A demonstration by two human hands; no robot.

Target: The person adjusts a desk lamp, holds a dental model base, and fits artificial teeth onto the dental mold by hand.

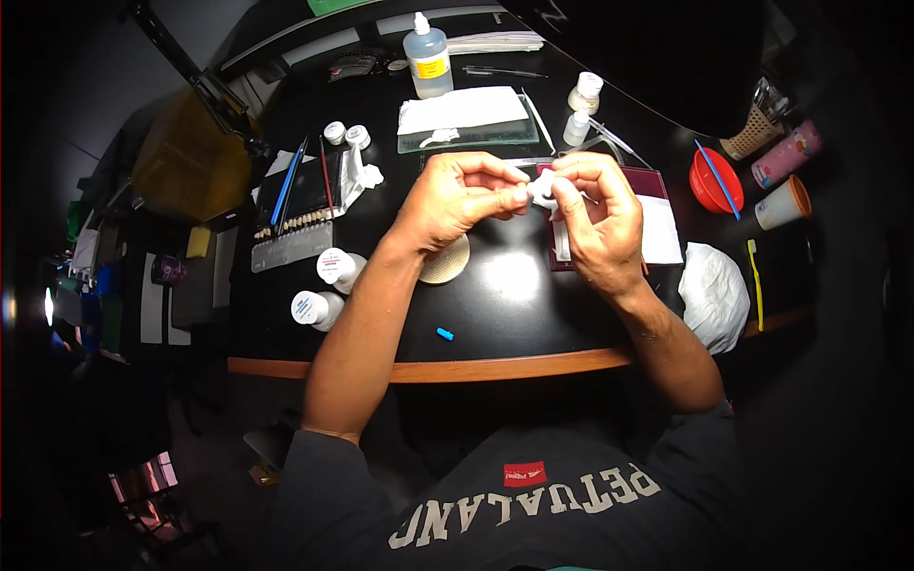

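Note:
Both my hands are raised over the middle of the black desk, fingertips close together. My right hand (pixel 602 214) pinches a small crumpled white piece (pixel 543 188), which looks like tissue. Thumb and fingers of my left hand (pixel 465 195) are pressed together just left of it; what they hold, if anything, is too small to make out. Partly under my left wrist lies a round beige perforated disc (pixel 447 262). Beneath my right hand is a dark red flat case (pixel 649 181) with a white sheet (pixel 659 228) on it.
A clear bottle with a yellow label (pixel 430 65) stands behind a glass slab (pixel 466 141). Two white jars (pixel 319 309) are at left, near a tooth shade guide (pixel 291 246) and brushes (pixel 289 186). Right are a red bowl (pixel 716 179), white bag (pixel 714 297) and yellow toothbrush (pixel 756 285).

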